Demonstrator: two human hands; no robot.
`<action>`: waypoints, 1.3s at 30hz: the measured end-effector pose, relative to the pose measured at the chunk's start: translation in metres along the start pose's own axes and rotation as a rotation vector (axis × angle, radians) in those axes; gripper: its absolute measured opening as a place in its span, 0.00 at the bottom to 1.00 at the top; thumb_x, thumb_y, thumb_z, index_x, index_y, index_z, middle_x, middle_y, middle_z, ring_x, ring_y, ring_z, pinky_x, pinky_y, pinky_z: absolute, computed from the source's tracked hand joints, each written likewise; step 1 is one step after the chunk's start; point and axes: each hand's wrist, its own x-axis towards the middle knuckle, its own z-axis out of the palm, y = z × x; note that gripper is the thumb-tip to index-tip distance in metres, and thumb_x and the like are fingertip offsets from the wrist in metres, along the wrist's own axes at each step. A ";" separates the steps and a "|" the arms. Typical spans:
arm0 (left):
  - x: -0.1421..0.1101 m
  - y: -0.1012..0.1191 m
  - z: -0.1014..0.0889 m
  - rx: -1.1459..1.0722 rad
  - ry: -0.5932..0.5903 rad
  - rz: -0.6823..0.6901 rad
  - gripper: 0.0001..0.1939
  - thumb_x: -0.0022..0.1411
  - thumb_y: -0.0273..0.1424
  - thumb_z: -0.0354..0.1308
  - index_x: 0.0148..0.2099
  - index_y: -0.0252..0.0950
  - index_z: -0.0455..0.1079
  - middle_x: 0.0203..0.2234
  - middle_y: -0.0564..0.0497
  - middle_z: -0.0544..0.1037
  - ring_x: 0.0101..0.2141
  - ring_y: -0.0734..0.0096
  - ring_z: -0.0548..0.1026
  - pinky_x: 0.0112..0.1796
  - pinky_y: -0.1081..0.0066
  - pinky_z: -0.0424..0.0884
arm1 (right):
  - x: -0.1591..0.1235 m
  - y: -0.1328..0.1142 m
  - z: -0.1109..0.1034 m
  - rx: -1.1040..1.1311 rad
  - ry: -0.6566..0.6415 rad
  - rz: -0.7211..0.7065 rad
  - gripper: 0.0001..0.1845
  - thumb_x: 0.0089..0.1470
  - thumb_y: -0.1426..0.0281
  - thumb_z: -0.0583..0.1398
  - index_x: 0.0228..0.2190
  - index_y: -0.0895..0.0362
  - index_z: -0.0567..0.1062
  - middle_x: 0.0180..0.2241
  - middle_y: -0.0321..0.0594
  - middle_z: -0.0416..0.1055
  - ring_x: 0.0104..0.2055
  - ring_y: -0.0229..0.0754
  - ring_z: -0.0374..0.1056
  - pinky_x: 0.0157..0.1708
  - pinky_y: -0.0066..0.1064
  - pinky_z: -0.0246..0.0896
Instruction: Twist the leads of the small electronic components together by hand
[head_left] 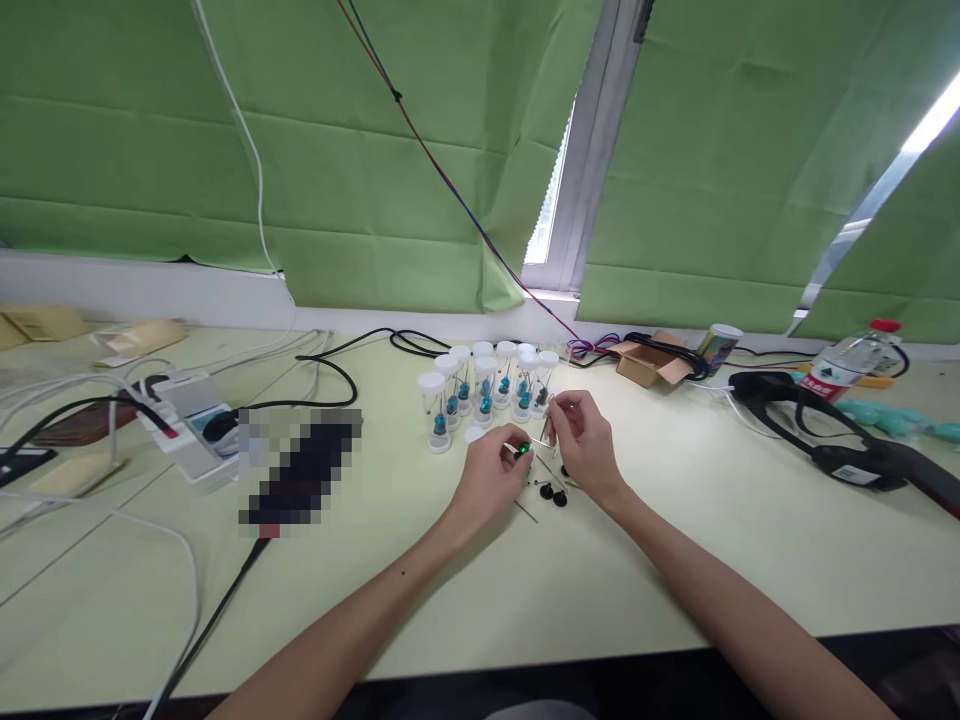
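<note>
My left hand (489, 472) pinches a small shiny green part (523, 449) between thumb and fingertips. Just right of it, my right hand (583, 440) has its fingers closed on a thin metal rod (538, 442) that points toward the green part; whether the two touch, I cannot tell. Small black round parts (547, 491) lie on the table below the hands, among thin loose rods (526, 512). Behind the hands stand several clear vials (439, 415) with white caps, holding blue-green pieces and thin rods.
Left of the hands lie a pixelated dark object (304, 470) with a black cable and a white power strip (196, 425). To the right are an open cardboard box (649, 362), a printed can (720, 348), a black headset-like frame (817, 430) and a red-capped bottle (851, 360).
</note>
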 end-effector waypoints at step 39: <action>-0.002 0.000 0.002 0.044 -0.019 0.069 0.06 0.58 0.32 0.55 0.37 0.39 0.72 0.33 0.51 0.77 0.24 0.73 0.67 0.27 0.71 0.63 | -0.004 -0.004 0.005 0.131 -0.015 0.007 0.08 0.60 0.64 0.58 0.39 0.53 0.64 0.29 0.34 0.67 0.25 0.36 0.69 0.25 0.31 0.69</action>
